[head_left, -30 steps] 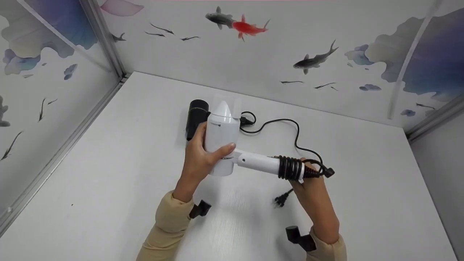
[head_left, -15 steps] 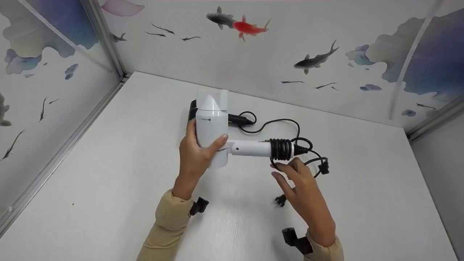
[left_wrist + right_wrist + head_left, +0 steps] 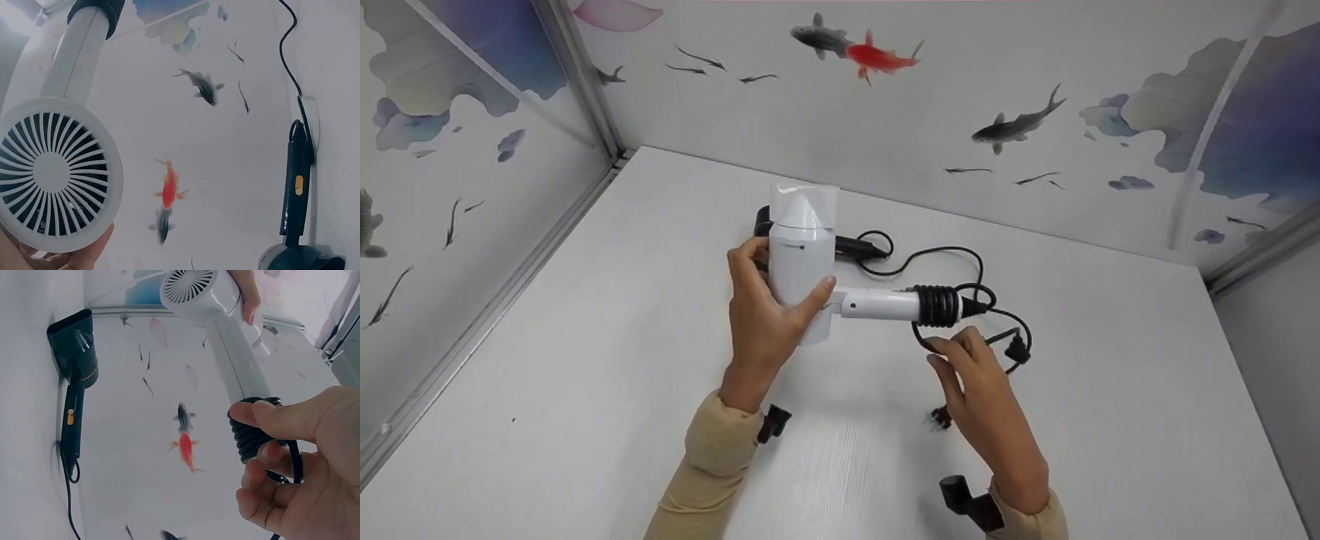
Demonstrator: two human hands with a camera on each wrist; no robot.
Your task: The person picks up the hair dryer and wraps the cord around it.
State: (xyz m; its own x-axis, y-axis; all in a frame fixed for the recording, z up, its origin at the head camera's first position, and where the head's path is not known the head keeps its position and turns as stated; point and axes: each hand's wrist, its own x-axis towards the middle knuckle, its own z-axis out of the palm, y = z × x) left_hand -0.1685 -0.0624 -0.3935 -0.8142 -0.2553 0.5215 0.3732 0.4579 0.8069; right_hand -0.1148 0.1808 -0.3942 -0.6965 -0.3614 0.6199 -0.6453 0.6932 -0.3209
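Note:
A white hair dryer (image 3: 801, 262) with a flat nozzle is held up in my left hand (image 3: 761, 315), thumb on the near side of its barrel and fingers round the other. Its round grille (image 3: 52, 173) fills the left of the left wrist view. The black power cord (image 3: 938, 306) is coiled round the end of the handle (image 3: 877, 304). My right hand (image 3: 982, 386) is just below the coil and pinches a loose length of this cord at the fingertips. In the right wrist view, the thumb (image 3: 281, 419) overlaps the coil. A black plug (image 3: 1018, 349) hangs right of this hand.
A black hair dryer (image 3: 76, 354) with an orange switch lies on the white table (image 3: 607, 360), partly hidden behind the white one in the head view. Its cord (image 3: 952, 248) winds rightward, and a second plug (image 3: 941, 417) lies beside my right wrist. Fish-printed panels (image 3: 900, 127) enclose the table.
The white hair dryer has moved up and slightly left, its handle now level. My right hand has come from behind the handle's end to below the coil, drawing out a length of cord.

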